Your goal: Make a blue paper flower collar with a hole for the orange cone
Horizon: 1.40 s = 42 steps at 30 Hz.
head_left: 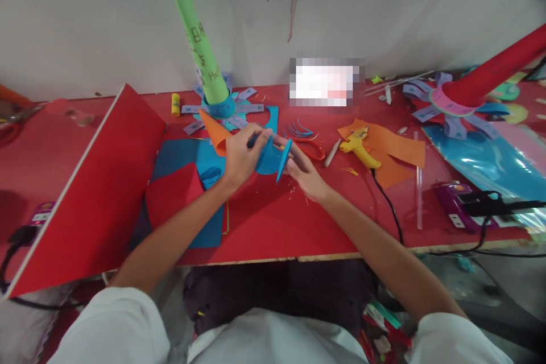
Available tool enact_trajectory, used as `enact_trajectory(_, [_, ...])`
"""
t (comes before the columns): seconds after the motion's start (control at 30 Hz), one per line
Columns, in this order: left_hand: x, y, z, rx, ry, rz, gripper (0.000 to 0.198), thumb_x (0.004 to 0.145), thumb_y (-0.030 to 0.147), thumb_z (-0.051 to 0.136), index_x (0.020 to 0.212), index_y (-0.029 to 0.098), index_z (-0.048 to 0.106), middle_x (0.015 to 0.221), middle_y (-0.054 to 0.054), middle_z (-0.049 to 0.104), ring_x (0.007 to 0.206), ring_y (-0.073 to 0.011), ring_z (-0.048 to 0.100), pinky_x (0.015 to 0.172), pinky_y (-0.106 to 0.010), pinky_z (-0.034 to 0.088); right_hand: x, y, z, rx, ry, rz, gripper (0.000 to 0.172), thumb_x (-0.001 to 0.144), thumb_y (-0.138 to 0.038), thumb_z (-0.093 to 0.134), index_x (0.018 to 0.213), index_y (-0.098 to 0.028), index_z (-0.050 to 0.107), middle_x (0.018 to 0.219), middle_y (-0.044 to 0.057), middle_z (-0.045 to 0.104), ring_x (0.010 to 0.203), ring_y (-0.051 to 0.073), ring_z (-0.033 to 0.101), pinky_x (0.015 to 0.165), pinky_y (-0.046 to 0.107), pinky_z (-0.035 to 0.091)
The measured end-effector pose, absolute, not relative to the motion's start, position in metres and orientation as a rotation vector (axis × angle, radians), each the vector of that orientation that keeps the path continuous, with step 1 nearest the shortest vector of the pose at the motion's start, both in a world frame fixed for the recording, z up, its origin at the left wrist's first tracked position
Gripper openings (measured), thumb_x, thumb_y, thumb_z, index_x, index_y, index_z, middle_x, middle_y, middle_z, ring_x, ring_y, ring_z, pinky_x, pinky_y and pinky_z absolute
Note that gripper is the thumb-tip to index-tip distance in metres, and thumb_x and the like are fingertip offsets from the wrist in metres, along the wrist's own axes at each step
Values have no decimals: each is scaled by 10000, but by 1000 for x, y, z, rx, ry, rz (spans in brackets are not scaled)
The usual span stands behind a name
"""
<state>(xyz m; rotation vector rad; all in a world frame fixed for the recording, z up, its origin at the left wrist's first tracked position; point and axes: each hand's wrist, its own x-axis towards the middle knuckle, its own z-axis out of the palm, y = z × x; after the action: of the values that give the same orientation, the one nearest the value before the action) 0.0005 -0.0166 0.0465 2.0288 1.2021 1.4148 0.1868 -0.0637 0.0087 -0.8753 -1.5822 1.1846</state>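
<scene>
Above the middle of the table, my left hand (pixel 242 156) is closed, its thumb and fingers pinching a blue craft-foam piece (pixel 267 156). That piece ends on the right in a thin round disc seen nearly edge-on. My right hand (pixel 306 173) has its fingers curled around the disc side, gripping the same piece. An orange cone (pixel 216 135) sits right beside my left hand; whether the hand touches it I cannot tell. Behind my right hand lie red-handled scissors (pixel 314 149) and thin blue offcuts (pixel 300 128).
A yellow glue gun (pixel 360 148) rests on orange sheets (pixel 398 148), its cord trailing forward. A green paper tower (pixel 200 45) stands at the back. A red board (pixel 98 182) leans upright at left, beside blue and red sheets (pixel 174 193). A purple power strip (pixel 456 213) is at right.
</scene>
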Motion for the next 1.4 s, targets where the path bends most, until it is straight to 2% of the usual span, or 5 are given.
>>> enact_trajectory(0.2, [-15,-13,32,1788,1257,1611,450,1063,669,613,918,247,666,852,-28,701,782,-176,656,729,-343,537,176,-65,5,-765,-1529,1454,1169,785,-749,881,1716,-425,253,1820,157,337,1329,307,713,1096,565,652])
enact_trajectory(0.33, [-15,-23,24,1758,1269,1608,394,1097,615,579,961,253,656,864,-26,690,800,-187,657,721,-353,518,163,-72,-4,-757,-1527,1497,1360,776,-627,949,1769,-421,44,1719,175,485,1311,313,732,1124,586,639])
enact_trajectory(0.7, [-20,-22,2,1682,1281,1487,461,1075,718,559,1082,264,638,670,61,389,551,-136,356,537,-324,270,186,-58,-5,-989,-1409,1281,449,874,-524,823,1201,-218,797,1059,117,853,976,339,827,863,540,729])
enact_trajectory(0.9, [-21,-18,-2,2091,1336,1517,410,1077,657,575,1017,251,576,1046,-86,685,1005,-246,682,917,-425,580,192,-49,-10,-1092,-1263,1200,297,746,-460,883,882,-247,725,759,50,793,742,310,792,732,536,717])
enact_trajectory(1.4, [-5,-45,-4,2633,986,925,788,1135,577,440,1762,143,242,1655,-255,567,1515,-379,595,1296,-576,430,194,-51,-9,-1163,-1337,903,403,713,-502,893,983,-244,740,978,83,860,898,329,800,838,539,702])
